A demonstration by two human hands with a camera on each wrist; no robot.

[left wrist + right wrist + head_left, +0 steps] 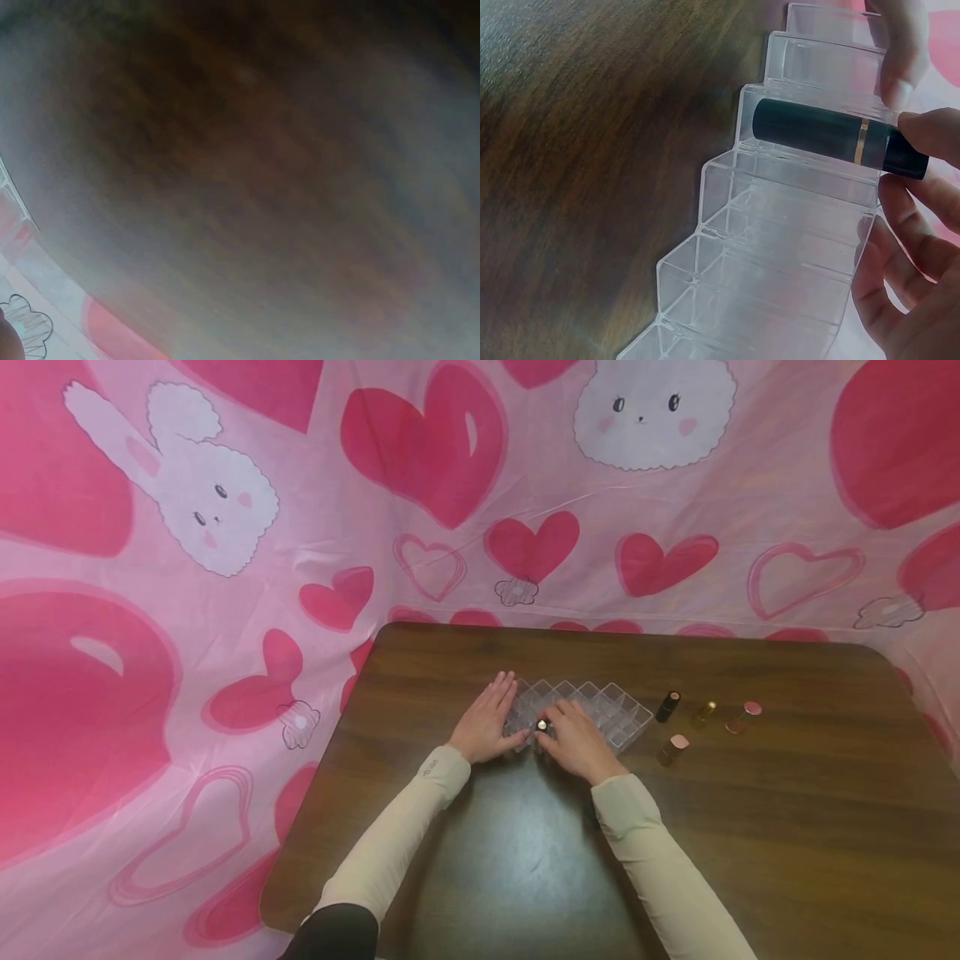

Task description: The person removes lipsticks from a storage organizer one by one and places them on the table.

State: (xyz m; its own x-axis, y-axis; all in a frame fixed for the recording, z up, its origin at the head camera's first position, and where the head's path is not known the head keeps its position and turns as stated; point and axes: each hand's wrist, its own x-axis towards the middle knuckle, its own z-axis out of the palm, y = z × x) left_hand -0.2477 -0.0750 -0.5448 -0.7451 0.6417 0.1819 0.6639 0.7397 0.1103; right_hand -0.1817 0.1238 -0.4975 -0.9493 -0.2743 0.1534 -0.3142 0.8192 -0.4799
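Note:
A clear stepped lipstick organizer (pixel 634 723) with many small compartments sits toward the back of the wooden table. In the right wrist view, a dark lipstick tube (pixel 810 132) with a gold band stands inside one compartment, its black end sticking out past the rim. The thumb and fingers of my right hand (pixel 581 742) pinch that end. My left hand (pixel 482 724) lies along the organizer's left side, fingers straight, its thumb pointing toward the tube. The left wrist view is mostly a dark blur, with a bit of clear plastic edge at its left.
To the right of the organizer on the table (pixel 780 827) are a black tube (pixel 667 707), a gold tube (pixel 704 716), a clear tube with a pink cap (pixel 742 717) and a brownish tube with a pink top (pixel 672 750). A pink heart-print cloth (pixel 450 572) hangs behind.

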